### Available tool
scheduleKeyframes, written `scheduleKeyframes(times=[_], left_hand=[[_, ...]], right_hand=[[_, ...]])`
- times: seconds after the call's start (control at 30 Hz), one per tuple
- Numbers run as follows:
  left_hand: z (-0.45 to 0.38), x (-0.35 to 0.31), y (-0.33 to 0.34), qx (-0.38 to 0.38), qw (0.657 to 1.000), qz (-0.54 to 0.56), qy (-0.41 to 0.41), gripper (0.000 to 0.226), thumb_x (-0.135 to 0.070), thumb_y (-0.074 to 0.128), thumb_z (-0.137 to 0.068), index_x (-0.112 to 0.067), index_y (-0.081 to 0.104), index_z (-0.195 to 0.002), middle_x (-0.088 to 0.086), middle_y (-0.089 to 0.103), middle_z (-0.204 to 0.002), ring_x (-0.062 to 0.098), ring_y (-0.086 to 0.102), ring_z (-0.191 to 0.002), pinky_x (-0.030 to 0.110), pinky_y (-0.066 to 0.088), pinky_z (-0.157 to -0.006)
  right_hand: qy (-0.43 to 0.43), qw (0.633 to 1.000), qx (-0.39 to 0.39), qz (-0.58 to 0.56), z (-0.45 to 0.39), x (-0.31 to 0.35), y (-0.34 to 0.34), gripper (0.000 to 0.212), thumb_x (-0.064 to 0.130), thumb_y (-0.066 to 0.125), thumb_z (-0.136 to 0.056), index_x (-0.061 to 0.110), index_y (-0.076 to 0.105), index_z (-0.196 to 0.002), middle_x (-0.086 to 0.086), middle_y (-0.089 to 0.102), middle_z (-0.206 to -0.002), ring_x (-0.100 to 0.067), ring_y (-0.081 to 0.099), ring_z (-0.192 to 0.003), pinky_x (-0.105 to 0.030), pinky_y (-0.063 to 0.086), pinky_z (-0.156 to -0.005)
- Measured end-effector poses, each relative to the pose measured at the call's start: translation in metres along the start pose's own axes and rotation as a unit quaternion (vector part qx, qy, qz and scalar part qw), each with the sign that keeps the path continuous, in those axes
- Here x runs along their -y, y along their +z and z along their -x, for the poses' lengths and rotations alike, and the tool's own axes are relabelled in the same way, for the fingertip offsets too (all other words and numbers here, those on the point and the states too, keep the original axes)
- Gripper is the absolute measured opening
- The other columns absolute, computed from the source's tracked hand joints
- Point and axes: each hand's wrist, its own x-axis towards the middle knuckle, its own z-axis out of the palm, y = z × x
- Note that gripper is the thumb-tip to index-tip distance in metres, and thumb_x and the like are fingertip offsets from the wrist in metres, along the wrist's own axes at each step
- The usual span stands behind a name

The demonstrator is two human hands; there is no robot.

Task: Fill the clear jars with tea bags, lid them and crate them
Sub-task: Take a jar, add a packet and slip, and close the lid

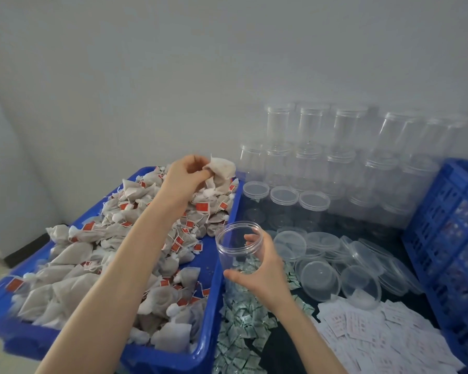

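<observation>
My left hand (185, 175) is raised over the far end of a blue tray (210, 306), pinching a few tea bags (220, 172). The tray holds a heap of beige tea bags with red tags (97, 265). My right hand (260, 268) grips an open clear jar (234, 247), lidless and empty, tilted toward the tray just past its right wall. Loose clear lids (319, 280) lie in a pile to the right of the jar. A blue crate (449, 238) stands at the far right edge.
Stacked empty lidded jars (341, 157) line the white wall at the back right, three more (284, 203) standing in front. Small green-white sachets (241, 333) and white paper slips (376, 338) cover the dark table in the foreground.
</observation>
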Motion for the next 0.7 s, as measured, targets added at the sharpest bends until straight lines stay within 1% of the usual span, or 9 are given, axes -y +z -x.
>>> scheduleKeyframes(times=[0.13,0.2,0.3,0.37,0.4,0.47,0.53,0.6,0.7], left_hand=[[0.013,-0.016,0.008,0.100,0.993,0.067,0.000,0.018,0.006,0.053,-0.092,-0.011,0.060,-0.087,-0.007,0.068,-0.072,0.007,0.063,-0.063,0.014,0.049,-0.053],[0.017,-0.016,0.011,0.159,0.985,0.052,-0.032,0.019,0.009,0.052,-0.091,-0.009,0.059,-0.088,-0.004,0.067,-0.075,0.012,0.056,-0.062,0.014,0.045,-0.048],[0.018,-0.009,0.012,0.239,0.967,-0.029,-0.080,0.015,0.005,0.056,-0.090,-0.009,0.061,-0.093,0.007,0.066,-0.088,0.017,0.058,-0.071,0.021,0.048,-0.057],[0.017,-0.005,0.014,0.268,0.956,-0.074,-0.091,0.012,0.001,0.059,-0.090,-0.009,0.062,-0.095,0.013,0.065,-0.095,0.020,0.061,-0.079,0.025,0.049,-0.065],[0.016,-0.003,0.015,0.278,0.951,-0.100,-0.093,0.011,-0.002,0.061,-0.089,-0.010,0.064,-0.096,0.012,0.067,-0.097,0.020,0.062,-0.081,0.025,0.049,-0.067],[0.014,0.000,0.018,0.293,0.936,-0.175,-0.087,0.011,-0.007,0.064,-0.089,-0.016,0.066,-0.096,0.006,0.070,-0.095,0.012,0.066,-0.080,0.020,0.050,-0.066],[0.013,0.002,0.024,0.298,0.910,-0.283,-0.058,0.012,-0.012,0.065,-0.089,-0.024,0.066,-0.092,-0.002,0.069,-0.092,0.008,0.065,-0.079,0.019,0.049,-0.068],[0.014,0.004,0.033,0.290,0.878,-0.382,-0.008,0.012,-0.016,0.064,-0.088,-0.027,0.067,-0.091,-0.005,0.069,-0.095,0.009,0.064,-0.085,0.023,0.051,-0.075],[0.021,0.006,0.053,0.273,0.817,-0.501,0.083,0.017,-0.017,0.062,-0.089,-0.021,0.072,-0.103,-0.006,0.069,-0.096,0.009,0.063,-0.083,0.020,0.051,-0.075]], right_hand=[[-0.002,1.000,0.001,-0.008,0.000,0.002,0.002,0.093,0.030,0.093,-0.059,0.042,0.039,-0.134,0.021,0.052,-0.130,0.014,0.048,-0.117,0.001,0.039,-0.088],[-0.005,1.000,-0.006,-0.012,-0.001,0.002,0.001,0.092,0.026,0.093,-0.059,0.047,0.038,-0.129,0.022,0.053,-0.129,0.015,0.049,-0.116,0.001,0.039,-0.087],[-0.007,1.000,-0.015,-0.023,-0.001,0.002,0.000,0.092,0.025,0.094,-0.059,0.052,0.037,-0.126,0.025,0.052,-0.128,0.015,0.049,-0.116,0.001,0.039,-0.087],[-0.008,0.999,-0.019,-0.031,-0.001,0.002,-0.001,0.092,0.029,0.093,-0.057,0.053,0.037,-0.127,0.026,0.053,-0.128,0.014,0.049,-0.117,0.000,0.039,-0.087],[-0.008,0.999,-0.022,-0.036,-0.001,0.002,-0.001,0.092,0.031,0.092,-0.056,0.053,0.038,-0.127,0.026,0.055,-0.127,0.013,0.050,-0.117,-0.001,0.040,-0.087],[-0.013,0.999,-0.028,-0.042,-0.001,0.001,-0.003,0.091,0.034,0.092,-0.055,0.053,0.039,-0.127,0.030,0.057,-0.124,0.010,0.053,-0.118,-0.003,0.042,-0.088],[-0.019,0.999,-0.025,-0.038,-0.001,0.000,-0.003,0.090,0.035,0.092,-0.056,0.057,0.040,-0.127,0.031,0.057,-0.126,0.005,0.054,-0.121,-0.009,0.045,-0.093],[-0.021,0.999,-0.019,-0.032,-0.001,-0.002,-0.004,0.089,0.034,0.091,-0.056,0.060,0.040,-0.125,0.028,0.057,-0.128,0.001,0.055,-0.123,-0.016,0.046,-0.098],[-0.015,0.999,-0.019,-0.034,0.000,-0.006,-0.004,0.090,0.034,0.092,-0.056,0.057,0.041,-0.127,0.023,0.059,-0.127,-0.003,0.057,-0.122,-0.028,0.049,-0.101]])
